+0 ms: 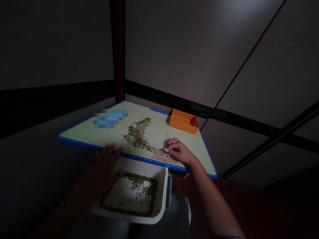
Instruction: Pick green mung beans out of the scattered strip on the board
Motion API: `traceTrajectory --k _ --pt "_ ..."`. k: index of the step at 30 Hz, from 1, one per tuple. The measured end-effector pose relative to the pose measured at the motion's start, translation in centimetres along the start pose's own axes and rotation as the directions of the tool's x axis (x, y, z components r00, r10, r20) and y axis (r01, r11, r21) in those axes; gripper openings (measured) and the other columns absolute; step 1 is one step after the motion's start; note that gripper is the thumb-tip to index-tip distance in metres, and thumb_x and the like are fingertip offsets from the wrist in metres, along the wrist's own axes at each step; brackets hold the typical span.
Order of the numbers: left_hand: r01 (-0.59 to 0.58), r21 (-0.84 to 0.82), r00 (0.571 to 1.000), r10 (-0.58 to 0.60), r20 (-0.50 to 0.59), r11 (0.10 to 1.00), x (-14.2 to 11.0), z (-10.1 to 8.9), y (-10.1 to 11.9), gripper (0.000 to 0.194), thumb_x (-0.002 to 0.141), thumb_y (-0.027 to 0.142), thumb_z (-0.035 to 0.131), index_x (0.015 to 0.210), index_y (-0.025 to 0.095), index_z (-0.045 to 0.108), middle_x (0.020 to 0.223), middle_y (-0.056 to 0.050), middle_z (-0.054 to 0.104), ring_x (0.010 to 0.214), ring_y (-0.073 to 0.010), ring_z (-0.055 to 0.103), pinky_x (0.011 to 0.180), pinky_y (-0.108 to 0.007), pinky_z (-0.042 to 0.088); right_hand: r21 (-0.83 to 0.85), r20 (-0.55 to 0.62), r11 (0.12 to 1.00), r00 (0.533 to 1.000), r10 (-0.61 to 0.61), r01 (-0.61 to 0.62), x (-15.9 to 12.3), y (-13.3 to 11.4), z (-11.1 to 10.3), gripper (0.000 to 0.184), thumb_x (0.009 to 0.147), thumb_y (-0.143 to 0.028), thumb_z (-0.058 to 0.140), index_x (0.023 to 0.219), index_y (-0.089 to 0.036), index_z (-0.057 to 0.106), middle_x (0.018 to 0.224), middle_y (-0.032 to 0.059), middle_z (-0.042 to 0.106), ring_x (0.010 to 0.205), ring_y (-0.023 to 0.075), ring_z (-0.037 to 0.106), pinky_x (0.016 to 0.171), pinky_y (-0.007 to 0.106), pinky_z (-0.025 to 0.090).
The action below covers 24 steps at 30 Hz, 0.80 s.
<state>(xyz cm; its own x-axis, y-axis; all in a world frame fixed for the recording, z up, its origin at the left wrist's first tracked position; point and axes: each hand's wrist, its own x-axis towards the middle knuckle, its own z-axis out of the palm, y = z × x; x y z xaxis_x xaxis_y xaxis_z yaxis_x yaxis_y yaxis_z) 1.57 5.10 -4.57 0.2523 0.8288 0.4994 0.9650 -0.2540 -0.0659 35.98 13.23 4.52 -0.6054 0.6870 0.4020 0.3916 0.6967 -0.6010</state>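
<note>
My left hand (pixel 106 163) is in deep shadow, its fingers stretched out and apart with the tips on the table's blue near edge. Its thumb reaches over the inside of a white plastic bin (pixel 163 189) below the edge. Small green grains (pixel 139 182), like mung beans, lie over the bin's floor. On the tabletop my right hand (pixel 179 152) is closed in a pinch; what it holds is unclear. Under and beside it is a thin, pinkish, patterned, see-through piece (pixel 159 155) with a curved edge. More green grains (pixel 137 136) spread in a curved patch left of this hand.
The pale table (pixel 196 146) has a raised blue rim. An orange open box (pixel 183 121) stands at its far right corner. A blurred-out blue thing (pixel 109 119) lies at the left. Wall panels (pixel 169 49) rise behind the table, and the light is dim.
</note>
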Motion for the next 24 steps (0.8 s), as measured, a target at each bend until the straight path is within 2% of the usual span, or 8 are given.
traceTrajectory --k 10,16,24 --pt "0.008 -0.018 1.000 -0.007 0.016 1.000 0.2 0.0 -0.1 0.075 0.088 0.056 0.043 0.152 0.017 0.034 0.161 -0.022 0.037 0.152 -0.0380 0.031 0.109 -0.055 0.044 -0.079 -0.010 0.996 0.999 -0.033 0.033 0.6 0.1 0.7 0.049 0.097 -0.047 0.058 0.056 -0.021 0.055 0.072 0.0019 0.057 0.078 0.0176 0.053 0.084 0.035 0.040" --pt "0.022 -0.003 1.000 -0.022 0.012 1.000 0.1 0.3 0.0 0.075 0.089 0.057 0.039 0.152 0.017 0.033 0.162 -0.021 0.037 0.152 -0.0372 0.031 0.108 -0.055 0.045 -0.096 -0.029 0.994 0.999 -0.046 0.043 1.0 0.0 1.1 0.051 0.096 -0.052 0.058 0.056 -0.021 0.056 0.072 0.0030 0.059 0.079 0.0185 0.054 0.083 0.036 0.040" --pt "0.021 -0.021 1.000 -0.021 0.015 1.000 0.1 0.4 -0.2 0.077 0.089 0.061 0.036 0.152 0.016 0.034 0.163 -0.021 0.035 0.152 -0.0370 0.029 0.109 -0.055 0.044 -0.024 0.027 0.997 0.997 -0.069 0.070 1.2 -0.6 1.1 0.055 0.096 -0.061 0.052 0.059 -0.020 0.056 0.077 0.0035 0.059 0.082 0.0185 0.053 0.085 0.035 0.040"
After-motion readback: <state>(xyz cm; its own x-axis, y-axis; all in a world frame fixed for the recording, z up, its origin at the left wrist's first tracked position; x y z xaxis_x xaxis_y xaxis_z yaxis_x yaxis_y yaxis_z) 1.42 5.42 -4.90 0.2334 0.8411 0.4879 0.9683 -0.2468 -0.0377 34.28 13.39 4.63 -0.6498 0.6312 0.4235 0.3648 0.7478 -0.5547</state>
